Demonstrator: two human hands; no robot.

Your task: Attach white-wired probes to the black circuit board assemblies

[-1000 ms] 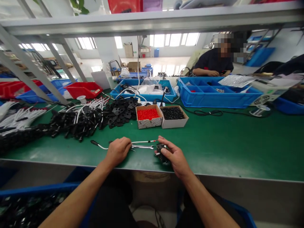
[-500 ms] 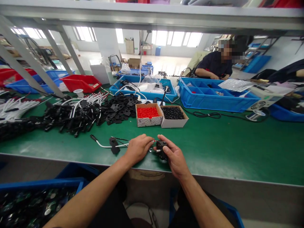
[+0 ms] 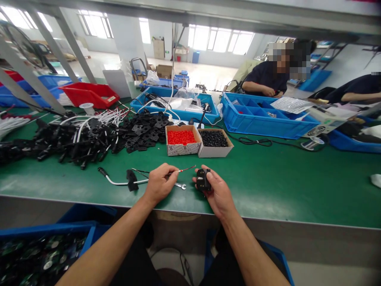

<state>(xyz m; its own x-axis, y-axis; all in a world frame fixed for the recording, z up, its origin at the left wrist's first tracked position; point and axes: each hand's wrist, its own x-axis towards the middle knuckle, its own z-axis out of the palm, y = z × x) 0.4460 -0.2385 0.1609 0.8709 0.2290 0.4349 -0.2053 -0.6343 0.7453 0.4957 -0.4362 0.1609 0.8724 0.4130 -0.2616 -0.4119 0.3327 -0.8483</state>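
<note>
Between the fingers of my left hand [image 3: 160,182] is a white cable [image 3: 117,183], its thin red wire ends pointing right and a black connector at its far left end. A black flat piece [image 3: 131,180] sits along this cable. The open jaw of a wrench [image 3: 181,186] shows on the table just right of my left fingers; its other end is hidden. My right hand [image 3: 218,190] grips a black round-cornered part with metal pins [image 3: 203,180], which looks like a plug housing. A small gap separates the wire tips from that part.
Boxes of red caps [image 3: 182,138] and black caps [image 3: 214,139] stand behind my hands. Black parts with white cables [image 3: 80,139] are heaped at left. Blue bins [image 3: 268,119] line the back. A co-worker [image 3: 268,79] sits beyond. A bin of parts [image 3: 44,254] stands below left.
My left hand has drawn the cable leftward, away from the black part, so the red wire ends and wrench jaw now show. My right hand still holds the part. The view has shifted slightly.
</note>
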